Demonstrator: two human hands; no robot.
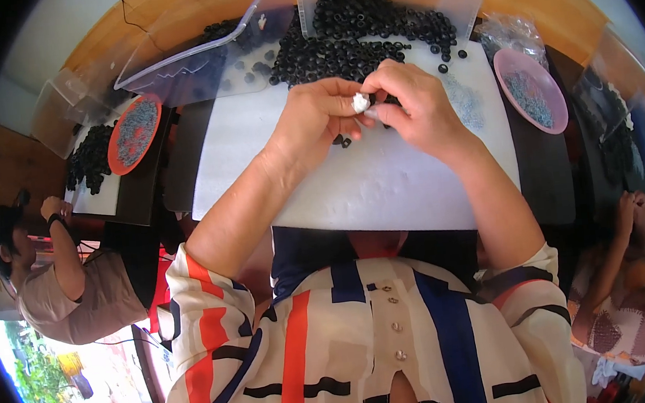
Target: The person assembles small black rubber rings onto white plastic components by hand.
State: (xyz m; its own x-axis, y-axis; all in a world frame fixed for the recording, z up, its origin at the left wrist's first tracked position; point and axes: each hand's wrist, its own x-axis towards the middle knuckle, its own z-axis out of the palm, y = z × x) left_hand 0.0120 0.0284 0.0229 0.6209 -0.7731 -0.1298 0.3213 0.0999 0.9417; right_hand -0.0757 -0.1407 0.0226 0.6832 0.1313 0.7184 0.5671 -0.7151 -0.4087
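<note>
Over the white work surface [352, 187], my two hands meet fingertip to fingertip. My left hand [307, 118] is closed in a pinch, with a crumpled white wrap [361, 103] at its thumb tip. My right hand [418, 109] pinches from the other side, thumb and forefinger close to that wrap. Something small and dark shows between the fingertips, mostly hidden, so its kind cannot be told. Beneath the hands lie a few loose black ring-shaped parts [345, 143]. A large heap of such black parts [340, 50] spreads just beyond them.
Tiny grey-blue pieces [467, 100] are scattered right of my hands. A pink bowl [561, 121] of similar pieces stands farther right. Clear plastic bins [196, 67] line the back. At left, a person [77, 288] sits near an orange bowl [155, 143]; another person [622, 290] sits at right.
</note>
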